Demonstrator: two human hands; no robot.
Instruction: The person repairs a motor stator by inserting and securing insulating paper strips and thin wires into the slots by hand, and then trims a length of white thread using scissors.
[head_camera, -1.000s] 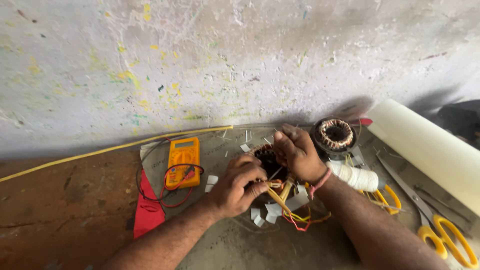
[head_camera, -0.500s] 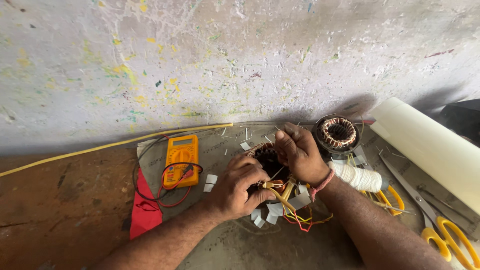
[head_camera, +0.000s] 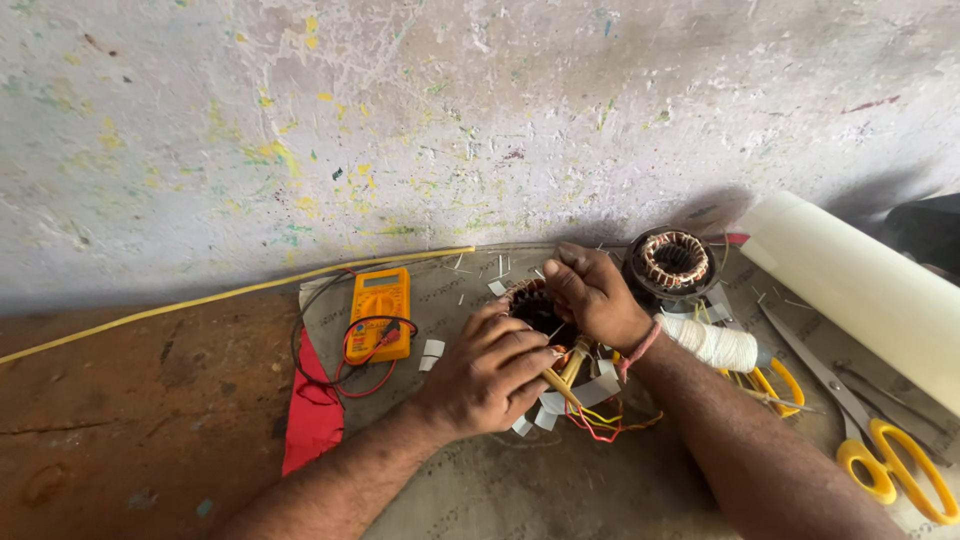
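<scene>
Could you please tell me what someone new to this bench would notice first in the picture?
Most striking are the left hand and right hand, both pressed onto a motor stator with coloured wires spilling out toward the viewer. Left of them lies a yellow multimeter with red and black leads; to the right, a second stator by the wall and yellow-handled scissors at the edge.

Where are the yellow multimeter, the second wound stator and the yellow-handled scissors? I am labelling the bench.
yellow multimeter (head_camera: 378, 313): head view, on the middle of its front face.
second wound stator (head_camera: 673, 261): head view, on its copper winding ring.
yellow-handled scissors (head_camera: 893, 462): head view, on a handle loop.
</scene>
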